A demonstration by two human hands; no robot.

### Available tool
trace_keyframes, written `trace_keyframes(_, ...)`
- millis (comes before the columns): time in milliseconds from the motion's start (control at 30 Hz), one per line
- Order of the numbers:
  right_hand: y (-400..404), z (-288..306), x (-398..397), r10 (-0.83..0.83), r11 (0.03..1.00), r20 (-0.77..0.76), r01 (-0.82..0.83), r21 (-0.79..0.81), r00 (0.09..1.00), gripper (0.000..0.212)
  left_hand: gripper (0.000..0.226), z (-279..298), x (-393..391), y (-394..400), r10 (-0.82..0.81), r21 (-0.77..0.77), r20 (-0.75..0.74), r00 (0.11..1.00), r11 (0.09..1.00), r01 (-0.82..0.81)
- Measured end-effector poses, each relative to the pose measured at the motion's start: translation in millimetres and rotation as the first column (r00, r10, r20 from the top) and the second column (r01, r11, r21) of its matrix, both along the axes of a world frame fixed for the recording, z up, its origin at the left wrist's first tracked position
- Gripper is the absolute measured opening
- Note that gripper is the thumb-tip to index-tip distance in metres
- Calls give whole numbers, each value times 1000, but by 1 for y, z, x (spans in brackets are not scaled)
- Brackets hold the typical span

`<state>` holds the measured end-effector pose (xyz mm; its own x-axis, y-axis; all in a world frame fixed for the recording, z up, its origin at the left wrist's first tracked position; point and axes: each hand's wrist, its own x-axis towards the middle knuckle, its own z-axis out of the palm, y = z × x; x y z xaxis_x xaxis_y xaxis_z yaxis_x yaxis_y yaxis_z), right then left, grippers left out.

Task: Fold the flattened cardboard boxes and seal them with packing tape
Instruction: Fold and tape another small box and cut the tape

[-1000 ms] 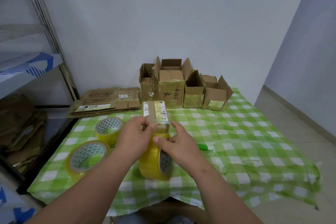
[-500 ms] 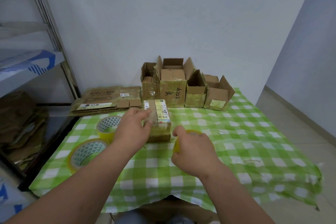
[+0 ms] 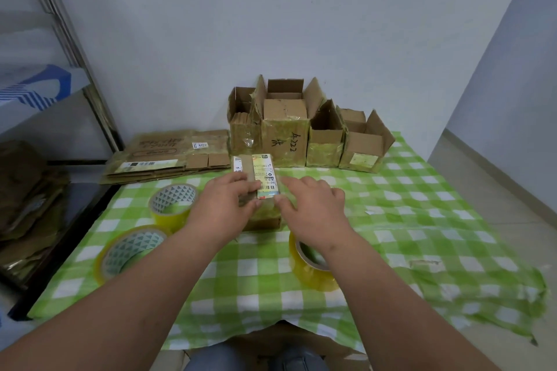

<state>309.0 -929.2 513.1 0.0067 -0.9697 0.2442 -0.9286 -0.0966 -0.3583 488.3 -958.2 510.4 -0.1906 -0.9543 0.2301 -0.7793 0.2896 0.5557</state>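
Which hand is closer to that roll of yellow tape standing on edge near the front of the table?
Right. The right hand is just above and beyond the tape roll, its wrist over it; the left hand is farther left, on the small box.

Both my hands sit on the small box [image 3: 261, 190]. Left of my left hand [image 3: 224, 205], two tape rolls [image 3: 173, 202] crowd the cloth; a third roll [image 3: 310, 262] stands under my right wrist. Beyond the grip, open boxes [image 3: 304, 135] and flattened cardboard [image 3: 168, 156] wall off the back. Right of my right hand [image 3: 313, 205], the tablecloth [image 3: 422, 220] lies open.
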Motion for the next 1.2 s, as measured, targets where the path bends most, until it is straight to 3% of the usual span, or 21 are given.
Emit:
trace_keyframes(100, -13, -5, 6, 118, 993, -130, -119, 0, 984, 43, 39, 0, 1, -3, 13, -3, 3, 1000, 1000, -13)
trace_keyframes(267, -22, -2, 12, 89, 986, -206, -115, -120, 975, 35, 37, -1, 3, -6, 17, -29, 29, 999, 999, -17)
trace_keyframes(433, -25, 0, 4, 119, 992, -112, -122, -23, 987, 39, 39, -1, 10, -6, -29, -20, 28, 999, 999, 29)
trace_keyframes(533, -23, 3, -5, 175, 975, 69, -183, 123, 982, 53, 39, -2, 15, -6, -38, -20, 34, 999, 999, 38)
trace_keyframes(633, -25, 6, -7, 174, 963, 175, -204, 175, 969, 48, 39, -2, 14, -6, -21, -24, 37, 999, 999, 22)
trace_keyframes(833, -21, -1, 5, 143, 990, -18, -143, 5, 990, 36, 37, -2, 13, -4, -26, 1, -30, 999, 1000, 26)
trace_keyframes(1000, -18, 1, 3, 185, 976, -135, -198, -91, 973, 35, 35, 2, 15, -3, -62, 5, -46, 997, 998, 62)
trace_keyframes(1200, -6, -2, 3, 209, 968, -127, -224, -113, 970, 34, 34, -2, 15, 10, -49, -25, -8, 999, 998, 49)
